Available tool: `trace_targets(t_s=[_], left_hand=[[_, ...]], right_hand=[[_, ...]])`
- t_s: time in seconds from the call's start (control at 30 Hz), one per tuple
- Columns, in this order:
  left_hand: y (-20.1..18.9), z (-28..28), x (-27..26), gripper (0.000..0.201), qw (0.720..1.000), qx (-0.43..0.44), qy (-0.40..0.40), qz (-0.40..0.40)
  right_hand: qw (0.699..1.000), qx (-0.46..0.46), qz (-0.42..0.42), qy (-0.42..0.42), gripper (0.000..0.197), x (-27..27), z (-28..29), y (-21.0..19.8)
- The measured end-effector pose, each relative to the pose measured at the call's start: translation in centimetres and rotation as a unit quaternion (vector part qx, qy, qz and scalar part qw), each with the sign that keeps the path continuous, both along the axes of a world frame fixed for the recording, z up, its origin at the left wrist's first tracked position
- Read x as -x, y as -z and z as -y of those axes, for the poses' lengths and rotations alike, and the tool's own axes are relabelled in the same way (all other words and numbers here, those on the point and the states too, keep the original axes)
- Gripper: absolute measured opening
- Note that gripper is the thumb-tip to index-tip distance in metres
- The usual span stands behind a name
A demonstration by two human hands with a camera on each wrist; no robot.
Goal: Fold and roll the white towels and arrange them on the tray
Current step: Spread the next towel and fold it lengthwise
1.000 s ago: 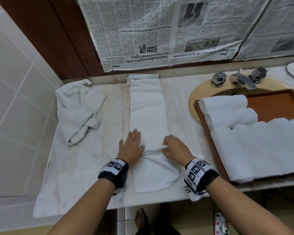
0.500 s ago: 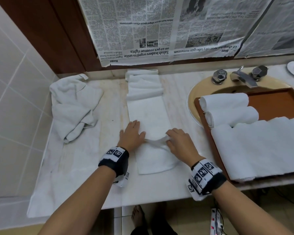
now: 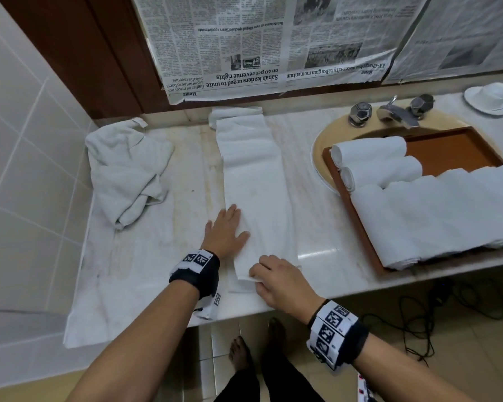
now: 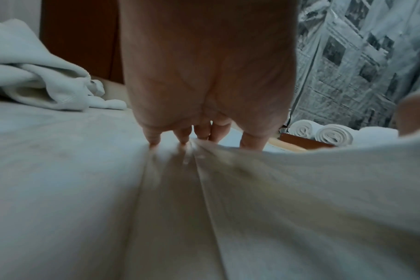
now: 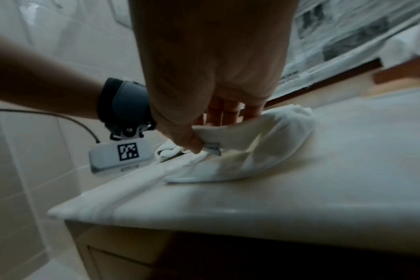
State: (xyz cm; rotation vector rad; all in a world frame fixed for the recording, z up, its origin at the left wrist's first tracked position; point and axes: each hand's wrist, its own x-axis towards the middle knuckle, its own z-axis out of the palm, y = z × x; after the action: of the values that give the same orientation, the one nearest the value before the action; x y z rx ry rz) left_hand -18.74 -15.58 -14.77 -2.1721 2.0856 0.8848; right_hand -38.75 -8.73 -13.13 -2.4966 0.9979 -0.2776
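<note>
A long white towel folded into a narrow strip lies on the marble counter, running from the back wall to the front edge. My left hand presses flat on its left side, fingers straight. My right hand pinches the strip's near end between thumb and fingers, the cloth lifted into a loose fold. At the right, a brown tray over the sink holds two rolled towels and a larger white towel.
A crumpled white towel lies at the counter's back left by the tiled wall. Taps and a white cup on a saucer stand behind the sink. Newspaper covers the wall behind. My feet and cables show on the floor below.
The strip has been drawn toward the front edge and its bunched far end has straightened. My right hand moved from the strip's middle to its near end and pinches it; my left stays flat.
</note>
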Motion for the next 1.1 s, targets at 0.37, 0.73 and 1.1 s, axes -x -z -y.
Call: trace_targets(t_s=[0.37, 0.73, 1.1], left_hand=[[0.1, -5.1, 0.0, 0.063, 0.999, 0.037, 0.035, 0.005], [-0.1, -5.6, 0.6, 0.06, 0.999, 0.031, 0.011, 0.004], [0.4, -5.6, 0.5, 0.062, 0.999, 0.041, 0.004, -0.004]], right_hand=[[0.935, -0.235, 0.097, 0.247, 0.031, 7.4, -0.3, -0.2], [0.933, -0.252, 0.11, 0.234, 0.03, 6.7, -0.9, 0.1], [0.899, -0.264, 0.197, 0.289, 0.022, 8.0, -1.1, -0.7]])
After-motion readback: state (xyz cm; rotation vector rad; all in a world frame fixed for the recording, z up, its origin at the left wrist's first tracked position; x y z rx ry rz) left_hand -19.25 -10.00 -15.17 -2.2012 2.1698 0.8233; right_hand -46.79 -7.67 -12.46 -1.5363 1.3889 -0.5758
